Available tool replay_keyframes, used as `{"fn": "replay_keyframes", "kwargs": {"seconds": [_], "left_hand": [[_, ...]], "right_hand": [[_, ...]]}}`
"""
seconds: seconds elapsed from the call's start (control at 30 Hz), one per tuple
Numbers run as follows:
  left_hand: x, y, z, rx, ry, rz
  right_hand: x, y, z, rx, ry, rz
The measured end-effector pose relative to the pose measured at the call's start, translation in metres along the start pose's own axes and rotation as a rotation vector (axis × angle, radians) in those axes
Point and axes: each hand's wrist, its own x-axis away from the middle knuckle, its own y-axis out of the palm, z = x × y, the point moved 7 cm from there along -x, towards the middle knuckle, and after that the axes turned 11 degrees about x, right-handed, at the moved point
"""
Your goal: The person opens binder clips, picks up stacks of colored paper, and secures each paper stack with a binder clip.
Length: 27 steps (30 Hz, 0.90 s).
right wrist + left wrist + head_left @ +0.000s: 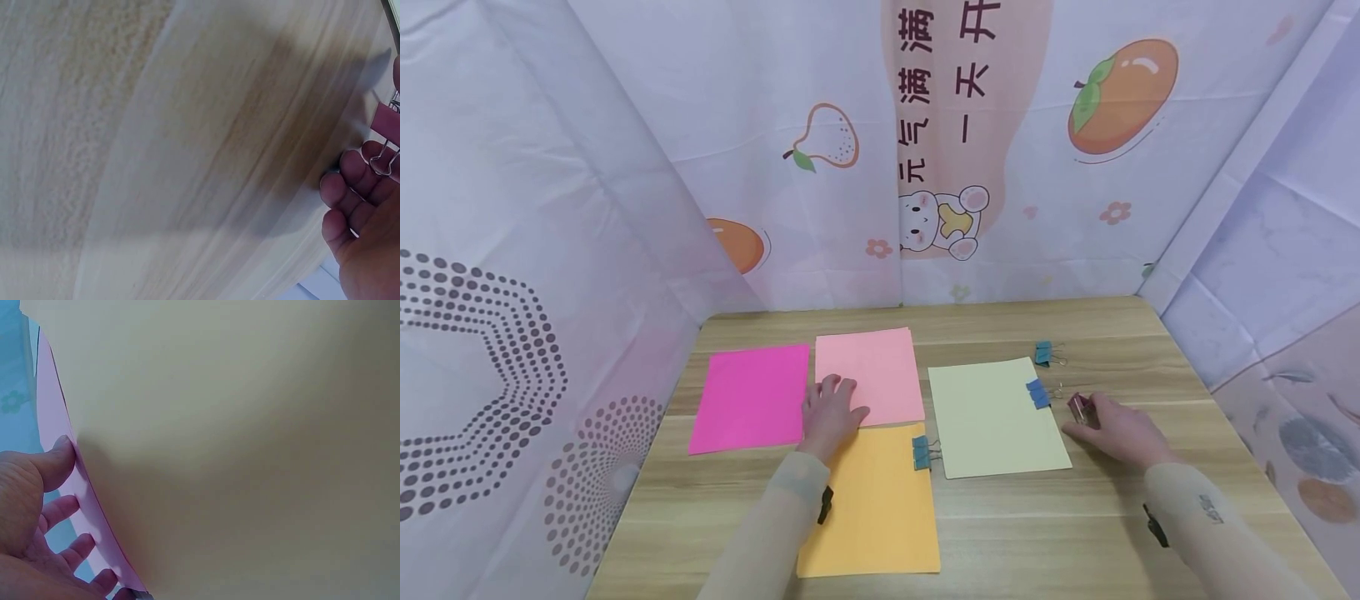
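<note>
My left hand (831,414) rests with spread fingers on the lower left part of the light pink paper (880,375). In the left wrist view, its fingertips touch the pink sheet beside the orange paper (219,394). To the right of the pale yellow paper (992,425), my right hand (1120,429) holds a dark red binder clip (1078,408) between thumb and fingers, low over the table. The right wrist view shows the clip (387,122) with its wire handle at the fingers.
A magenta paper (752,398) lies at the left. A blue binder clip (1039,393) sits at the pale yellow paper's right edge. One teal binder clip (1045,353) lies behind it, another teal clip (922,452) at the orange paper's right edge. A printed curtain (850,275) borders the wooden table (1030,533).
</note>
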Motion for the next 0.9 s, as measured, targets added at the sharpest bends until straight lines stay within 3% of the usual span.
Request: {"fn": "replay_keyframes", "kwargs": {"seconds": [0.9], "left_hand": [[0.0031,-0.0041,0.0050,-0.037,-0.013,-0.003]], "right_hand": [[0.0003,-0.0016,-0.0037,0.056,-0.014,0.061]]}}
